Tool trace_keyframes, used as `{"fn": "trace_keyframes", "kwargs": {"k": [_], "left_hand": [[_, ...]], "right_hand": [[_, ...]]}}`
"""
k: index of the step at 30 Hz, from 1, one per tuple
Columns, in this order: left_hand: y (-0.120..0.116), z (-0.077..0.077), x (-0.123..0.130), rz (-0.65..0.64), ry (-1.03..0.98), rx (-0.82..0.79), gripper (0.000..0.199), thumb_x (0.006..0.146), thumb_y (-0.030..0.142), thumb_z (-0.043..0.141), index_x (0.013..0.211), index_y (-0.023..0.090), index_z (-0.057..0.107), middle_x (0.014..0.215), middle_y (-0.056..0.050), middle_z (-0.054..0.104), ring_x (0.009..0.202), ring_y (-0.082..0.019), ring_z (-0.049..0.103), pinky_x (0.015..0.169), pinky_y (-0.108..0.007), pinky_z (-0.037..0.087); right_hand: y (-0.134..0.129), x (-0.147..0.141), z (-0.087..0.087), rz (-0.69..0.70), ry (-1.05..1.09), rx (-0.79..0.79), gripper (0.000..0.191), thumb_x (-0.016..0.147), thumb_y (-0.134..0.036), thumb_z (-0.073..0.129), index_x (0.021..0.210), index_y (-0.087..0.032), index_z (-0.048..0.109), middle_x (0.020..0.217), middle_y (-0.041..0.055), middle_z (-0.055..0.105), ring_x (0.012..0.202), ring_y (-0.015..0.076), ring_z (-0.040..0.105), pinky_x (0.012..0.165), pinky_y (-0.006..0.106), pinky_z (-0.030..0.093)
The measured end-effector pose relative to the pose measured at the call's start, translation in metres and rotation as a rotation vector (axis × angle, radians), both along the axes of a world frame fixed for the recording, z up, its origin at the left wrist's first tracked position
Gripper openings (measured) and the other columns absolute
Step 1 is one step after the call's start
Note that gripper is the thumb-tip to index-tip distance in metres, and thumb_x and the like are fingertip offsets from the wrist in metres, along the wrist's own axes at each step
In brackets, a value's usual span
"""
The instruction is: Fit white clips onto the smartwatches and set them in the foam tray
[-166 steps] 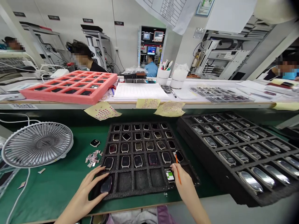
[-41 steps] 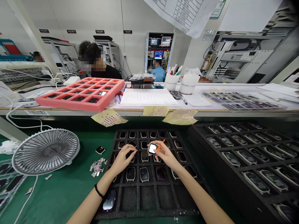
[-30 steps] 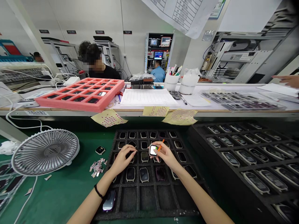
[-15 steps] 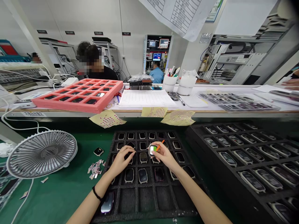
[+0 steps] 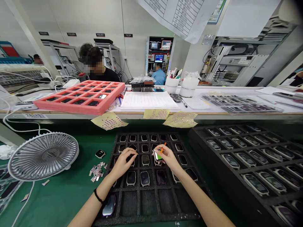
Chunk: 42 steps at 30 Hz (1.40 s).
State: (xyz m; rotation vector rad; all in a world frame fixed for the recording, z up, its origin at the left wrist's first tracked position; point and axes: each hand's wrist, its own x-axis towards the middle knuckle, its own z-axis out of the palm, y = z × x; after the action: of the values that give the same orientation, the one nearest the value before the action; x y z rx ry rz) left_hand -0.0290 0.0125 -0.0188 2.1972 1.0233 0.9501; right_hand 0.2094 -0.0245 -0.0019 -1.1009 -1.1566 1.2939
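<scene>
A black foam tray (image 5: 130,217) holds rows of square watch faces, with bare compartments at its near side. My right hand (image 5: 167,157) is closed on a watch (image 5: 157,155) whose screen glows white and green, above the tray's middle. An orange stick (image 5: 163,147) pokes out from between the fingers of that hand. My left hand (image 5: 124,161) hovers over the tray's left part, its fingers bent and its thumb near the index finger; whether anything small is between them cannot be made out. A purple-edged watch (image 5: 109,205) lies in the tray's near left corner.
At left are a grey fan (image 5: 44,156), a loose watch (image 5: 100,154) and small scraps (image 5: 96,171). Another filled black tray (image 5: 227,176) stands right. On the shelf sit a pink tray (image 5: 94,108), papers (image 5: 148,100) and white cups (image 5: 171,84). People sit beyond.
The lit watch in my right hand has tilted and shifted slightly right and down. My left hand has hardly moved. The person behind the shelf has moved their head a little.
</scene>
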Motion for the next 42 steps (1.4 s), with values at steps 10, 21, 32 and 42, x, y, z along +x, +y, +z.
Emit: {"fn": "trace_keyframes", "kwargs": {"k": [10, 21, 32, 42], "left_hand": [[0.000, -0.002, 0.000, 0.005, 0.000, 0.014, 0.021, 0.093, 0.033, 0.047, 0.094, 0.022, 0.065, 0.101, -0.007, 0.062, 0.100, -0.021, 0.058, 0.091, -0.037, 0.046], [-0.001, 0.008, 0.002, 0.032, -0.031, 0.067, 0.022, 0.094, 0.031, 0.045, 0.094, 0.020, 0.064, 0.101, -0.008, 0.061, 0.101, -0.021, 0.058, 0.091, -0.038, 0.046], [-0.027, 0.045, 0.060, -0.159, 0.098, 0.024, 0.054, 0.079, 0.015, 0.063, 0.129, 0.024, 0.046, 0.124, -0.008, 0.058, 0.112, -0.025, 0.058, 0.095, -0.039, 0.048], [-0.028, 0.037, 0.067, -0.025, 0.134, 0.116, 0.046, 0.076, 0.013, 0.062, 0.118, 0.025, 0.053, 0.114, -0.006, 0.063, 0.103, -0.025, 0.062, 0.089, -0.040, 0.050]], "right_hand": [[0.001, 0.000, -0.006, 0.068, -0.047, 0.062, 0.040, 0.066, -0.038, 0.077, 0.096, -0.023, 0.055, 0.088, 0.0019, 0.066, 0.079, 0.0171, 0.063, 0.065, 0.029, 0.052], [-0.001, -0.005, -0.002, 0.100, 0.040, 0.054, 0.036, 0.076, -0.047, 0.066, 0.100, -0.023, 0.054, 0.084, 0.0021, 0.064, 0.053, 0.0100, 0.055, 0.036, 0.018, 0.028], [-0.004, -0.009, -0.004, 0.081, 0.007, 0.144, 0.049, 0.063, -0.032, 0.079, 0.105, -0.026, 0.054, 0.093, 0.0012, 0.065, 0.084, 0.0184, 0.065, 0.072, 0.031, 0.053], [-0.006, -0.009, -0.005, 0.111, -0.001, 0.121, 0.040, 0.080, -0.042, 0.063, 0.116, -0.025, 0.056, 0.081, -0.0017, 0.059, 0.047, 0.0069, 0.043, 0.040, 0.021, 0.039]]}}
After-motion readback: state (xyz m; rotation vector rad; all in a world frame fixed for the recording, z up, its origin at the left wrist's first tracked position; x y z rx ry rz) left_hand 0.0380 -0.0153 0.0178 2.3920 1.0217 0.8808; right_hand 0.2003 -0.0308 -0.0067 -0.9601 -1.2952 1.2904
